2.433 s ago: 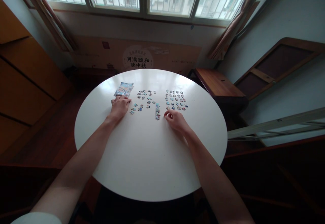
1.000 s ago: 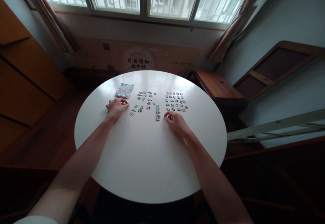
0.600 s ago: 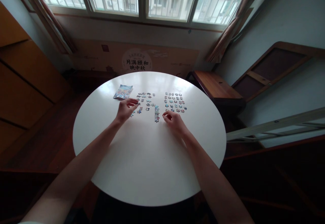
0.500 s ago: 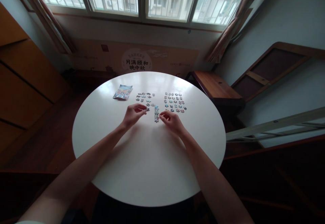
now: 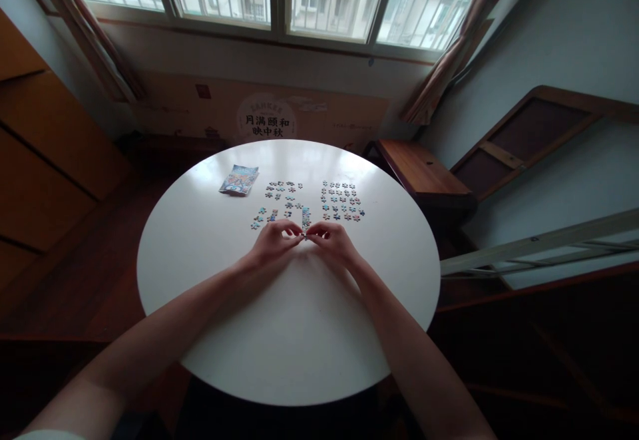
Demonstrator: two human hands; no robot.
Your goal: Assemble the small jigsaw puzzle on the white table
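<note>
The near edge of the tabletop (image 5: 279, 340) was crossed by two forearms, the left forearm (image 5: 184, 310) toward its left end and the right forearm (image 5: 387, 307) toward its right. Both hands were brought together slightly to the right of the tabletop's middle. By the left hand (image 5: 272, 240), a small puzzle piece (image 5: 305, 236) was pinched between thumb and fingertips. By the right hand (image 5: 333, 240), a like pinching shape was made and the same spot was met from the right edge's side; whether anything was gripped there could not be told. Nor could it be told whether the piece was a separate one or the near end of the strip.

The strip of joined pieces (image 5: 306, 216) was laid straight ahead of the meeting fingertips, its long axis pointed from the near edge to the far edge, so that its near end was flanked by a hand on each side; neither hand was clearly nearer.

Beyond the left hand, loose pieces (image 5: 281, 189) were scattered between the strip and the left edge. Toward the right edge, more pieces (image 5: 344, 200) were set out in rows. Farther left, a printed packet (image 5: 239, 180) was placed nearest the far left edge.
</note>
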